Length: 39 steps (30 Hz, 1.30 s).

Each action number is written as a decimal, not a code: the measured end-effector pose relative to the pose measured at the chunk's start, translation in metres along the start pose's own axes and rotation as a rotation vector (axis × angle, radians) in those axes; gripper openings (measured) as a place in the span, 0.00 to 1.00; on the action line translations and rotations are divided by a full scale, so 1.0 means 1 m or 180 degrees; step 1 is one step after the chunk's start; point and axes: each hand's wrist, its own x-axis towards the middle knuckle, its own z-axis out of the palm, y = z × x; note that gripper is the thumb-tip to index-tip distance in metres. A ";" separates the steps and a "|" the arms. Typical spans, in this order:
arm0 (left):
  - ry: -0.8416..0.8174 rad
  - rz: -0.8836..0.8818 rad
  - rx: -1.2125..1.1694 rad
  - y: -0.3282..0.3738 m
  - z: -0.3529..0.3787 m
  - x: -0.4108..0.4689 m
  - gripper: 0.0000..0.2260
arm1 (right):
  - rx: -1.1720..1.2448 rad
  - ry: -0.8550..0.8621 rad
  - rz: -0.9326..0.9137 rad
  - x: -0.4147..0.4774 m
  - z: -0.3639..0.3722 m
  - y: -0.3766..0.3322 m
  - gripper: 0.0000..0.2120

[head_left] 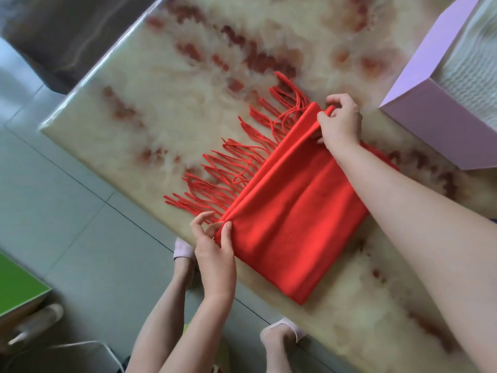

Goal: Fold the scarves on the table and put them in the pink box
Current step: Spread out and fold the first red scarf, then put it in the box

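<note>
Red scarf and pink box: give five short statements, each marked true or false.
1. The red scarf lies on the table. True.
2. The left hand and right hand each pinch a corner at its fringed end. True.
3. The scarf is inside the pink box. False: it lies on the table, outside the box.
4. The fringe is tucked under the fold. False: it lies spread over the table.
5. The box is empty. False: white ribbed material lies in it.
</note>
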 end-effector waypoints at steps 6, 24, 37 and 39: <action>0.0030 -0.0016 -0.0011 -0.004 -0.003 0.004 0.13 | -0.0066 -0.0039 -0.0113 -0.002 0.007 -0.006 0.14; 0.0006 -0.0236 -0.0073 -0.002 -0.009 0.003 0.17 | -0.0338 -0.0745 -0.0927 -0.011 -0.001 0.004 0.29; -0.0248 0.1791 0.1363 -0.004 -0.004 0.000 0.14 | -0.1584 -0.0727 -0.1611 -0.079 -0.005 0.035 0.40; -0.0838 0.2226 0.1396 -0.003 0.008 -0.003 0.17 | -0.1861 -0.0884 -0.1682 -0.088 -0.004 0.036 0.41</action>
